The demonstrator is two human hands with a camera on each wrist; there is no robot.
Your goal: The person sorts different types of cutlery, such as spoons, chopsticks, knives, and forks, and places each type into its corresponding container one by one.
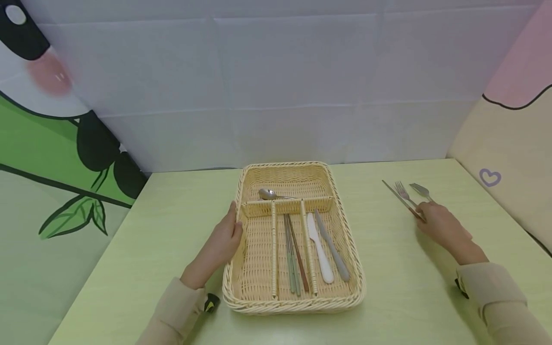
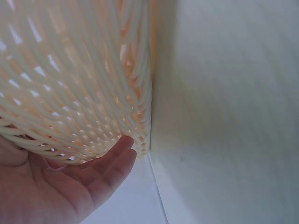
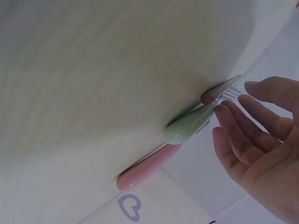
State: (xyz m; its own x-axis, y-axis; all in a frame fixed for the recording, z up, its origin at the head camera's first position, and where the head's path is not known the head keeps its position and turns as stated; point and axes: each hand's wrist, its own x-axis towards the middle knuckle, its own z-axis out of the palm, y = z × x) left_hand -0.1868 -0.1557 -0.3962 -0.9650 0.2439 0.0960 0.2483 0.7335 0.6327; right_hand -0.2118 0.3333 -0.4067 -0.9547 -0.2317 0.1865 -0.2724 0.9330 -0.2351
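Left hand point(image 1: 220, 238), grip unclosed, touches the basket point(image 1: 293, 305); right of it, the right hand point(image 1: 446, 227), grip parted, empty, is beside a fork point(image 1: 402, 190).

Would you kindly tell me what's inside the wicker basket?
The wicker basket holds a spoon in its far compartment, chopsticks in the middle, two knives at right; the crosswise divider hides some floor behind it.

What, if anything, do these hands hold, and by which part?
Nothing is clearly held: the left hand touches the outer side of the pale-yellow rectangular wicker basket; the right hand is near the green-handled metal fork.
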